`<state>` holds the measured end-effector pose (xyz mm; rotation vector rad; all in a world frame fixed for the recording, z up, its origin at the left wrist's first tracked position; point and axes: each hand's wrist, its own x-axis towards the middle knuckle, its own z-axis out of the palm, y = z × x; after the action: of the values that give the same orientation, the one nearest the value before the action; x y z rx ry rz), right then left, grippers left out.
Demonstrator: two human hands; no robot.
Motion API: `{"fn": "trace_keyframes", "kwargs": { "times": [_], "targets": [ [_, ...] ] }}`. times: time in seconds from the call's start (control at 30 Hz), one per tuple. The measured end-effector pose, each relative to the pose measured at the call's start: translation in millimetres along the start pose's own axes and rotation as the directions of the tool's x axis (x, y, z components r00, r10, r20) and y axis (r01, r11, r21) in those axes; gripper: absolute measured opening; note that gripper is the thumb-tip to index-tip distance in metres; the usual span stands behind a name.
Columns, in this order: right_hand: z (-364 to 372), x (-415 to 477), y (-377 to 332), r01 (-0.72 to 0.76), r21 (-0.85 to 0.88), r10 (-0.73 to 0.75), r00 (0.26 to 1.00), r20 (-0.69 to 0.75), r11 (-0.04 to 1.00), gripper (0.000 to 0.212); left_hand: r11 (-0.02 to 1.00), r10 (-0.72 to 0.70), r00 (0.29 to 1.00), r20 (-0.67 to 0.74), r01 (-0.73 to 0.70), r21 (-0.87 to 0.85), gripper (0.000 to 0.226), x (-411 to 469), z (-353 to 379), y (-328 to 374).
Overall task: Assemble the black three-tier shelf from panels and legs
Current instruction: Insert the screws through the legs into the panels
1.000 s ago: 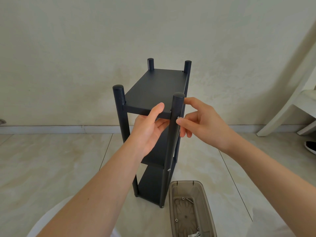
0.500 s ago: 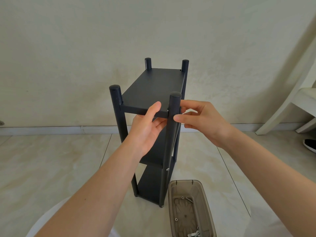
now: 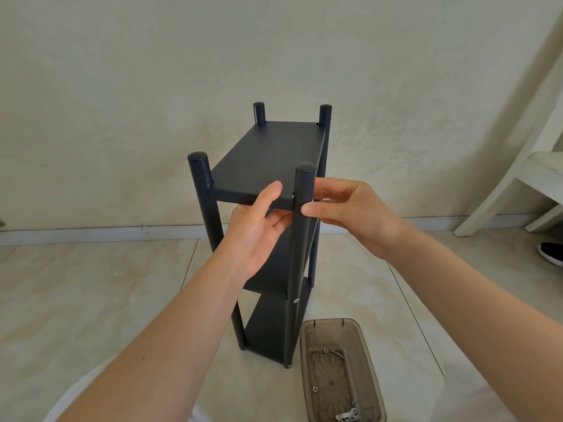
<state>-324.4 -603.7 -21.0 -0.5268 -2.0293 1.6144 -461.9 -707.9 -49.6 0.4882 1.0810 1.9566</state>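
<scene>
Both hands at top-front corner of shelf (image 3: 275, 324), upright mid-frame on tile floor.
L hand (image 3: 259, 229) keeps its grip: thumb on top panel (image 3: 268, 159) front edge, fingers curled under. R hand (image 3: 350, 211) fingers, looser 1 s ago, now pinch front-right leg (image 3: 297, 269) at panel joint. Brown tray (image 3: 329, 330) w/ screws (image 3: 337, 353) lower right.

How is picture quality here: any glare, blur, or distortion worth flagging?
Head view: soft even light, no glare; black shelf, left hand and right hand sharp; its lower tiers sink into shadow; wide-angle lens stretches the forearms toward the bottom corners.
</scene>
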Motion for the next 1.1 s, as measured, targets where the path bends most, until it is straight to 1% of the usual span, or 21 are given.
{"fn": "trace_keyframes", "kwargs": {
  "times": [0.1, 0.23, 0.3, 0.47, 0.63, 0.7, 0.8, 0.93, 0.97, 1.03, 1.1],
  "targets": [
    [1.9, 1.3, 1.6, 0.056, -0.030, -0.056, 0.998, 0.009, 0.998, 0.039, 1.000, 0.006, 1.000, -0.006, -0.006, -0.008, 0.019, 0.4, -1.7, 1.8],
    [-7.9, 1.8, 2.2, -0.008, 0.010, 0.006, 0.989, 0.151, 1.000, 0.042, 1.000, -0.005, 1.000, -0.020, 0.005, -0.029, 0.021, 0.0, -2.2, 3.1],
    [-12.1, 2.8, 1.7, -0.019, 0.002, 0.018, 0.983, 0.184, 1.000, 0.040, 1.000, -0.015, 0.999, -0.028, 0.014, -0.028, 0.022, 0.5, -2.1, 3.3],
    [-9.4, 3.0, 0.4, 0.030, -0.058, -0.022, 0.991, 0.130, 0.998, 0.030, 0.999, -0.032, 0.999, -0.027, 0.031, -0.027, 0.024, 1.0, -1.9, 3.7],
    [-1.3, -4.1, -5.2, 0.196, -0.218, -0.175, 0.978, 0.110, 0.956, 0.029, 0.999, -0.017, 1.000, -0.027, 0.016, -0.038, 0.025, 0.1, -3.8, 3.6],
    [0.5, -5.5, -5.6, 0.208, -0.244, -0.193, 0.978, 0.085, 0.947, 0.031, 0.999, -0.019, 0.999, -0.042, 0.017, -0.046, 0.022, -0.6, -3.7, 3.7],
    [-2.3, -5.7, -1.7, 0.131, -0.154, -0.124, 0.991, 0.056, 0.979, 0.037, 0.999, -0.020, 0.998, -0.054, 0.017, -0.052, 0.023, -1.0, -3.5, 3.8],
    [-10.5, -6.8, 0.8, 0.026, 0.001, -0.026, 0.999, 0.032, 1.000, 0.051, 0.997, -0.043, 0.996, -0.074, 0.039, -0.064, 0.024, -1.2, -3.7, 5.0],
    [-13.7, -6.2, 2.5, 0.005, 0.028, -0.005, 1.000, 0.001, 1.000, 0.049, 0.997, -0.053, 0.995, -0.082, 0.048, -0.066, 0.025, -1.5, -3.8, 5.3],
    [-22.2, -4.9, 11.3, -0.054, 0.034, 0.056, 0.995, -0.079, 0.998, 0.036, 0.996, -0.066, 0.994, -0.091, 0.060, -0.067, 0.026, -2.4, -3.8, 5.8],
    [-30.4, -3.3, 29.6, -0.170, -0.013, 0.167, 0.979, -0.118, 0.985, 0.022, 0.996, -0.065, 0.994, -0.089, 0.059, -0.067, 0.024, -3.6, -4.3, 6.2]
  ]
}}
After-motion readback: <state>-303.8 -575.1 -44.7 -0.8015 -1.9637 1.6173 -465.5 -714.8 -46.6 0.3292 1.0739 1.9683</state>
